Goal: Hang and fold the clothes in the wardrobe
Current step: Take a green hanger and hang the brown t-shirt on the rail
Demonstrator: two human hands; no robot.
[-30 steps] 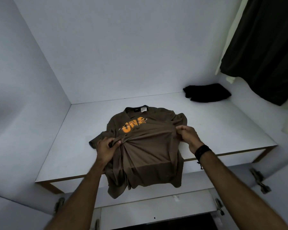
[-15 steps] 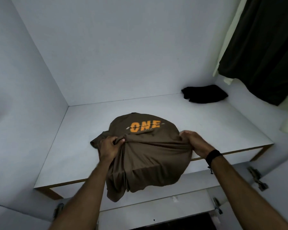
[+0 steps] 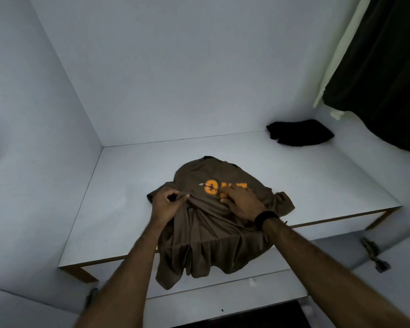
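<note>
Shirt: the brown cotton T-shirt with orange lettering (image 3: 213, 218) lies on my white wardrobe shelf (image 3: 118, 209), its lower half spilling over the front edge.
Left hand: my left hand (image 3: 166, 204) pinches a fold of the shirt's left side.
Right hand: my right hand (image 3: 241, 202) lies on the print; how tightly it grips, I cannot tell.
Room: bare shelf on both sides; a folded black garment (image 3: 298, 136) sits well apart in the back right corner, beside dark hanging clothes (image 3: 383, 67).

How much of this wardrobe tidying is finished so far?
Seemingly done: a black garment lies folded at the back of the shelf, and dark clothes hang at right. In hand: the brown T-shirt, half over the shelf edge; the left hand pinches it, the right hand lies on its print. Left: finishing that fold.
</note>
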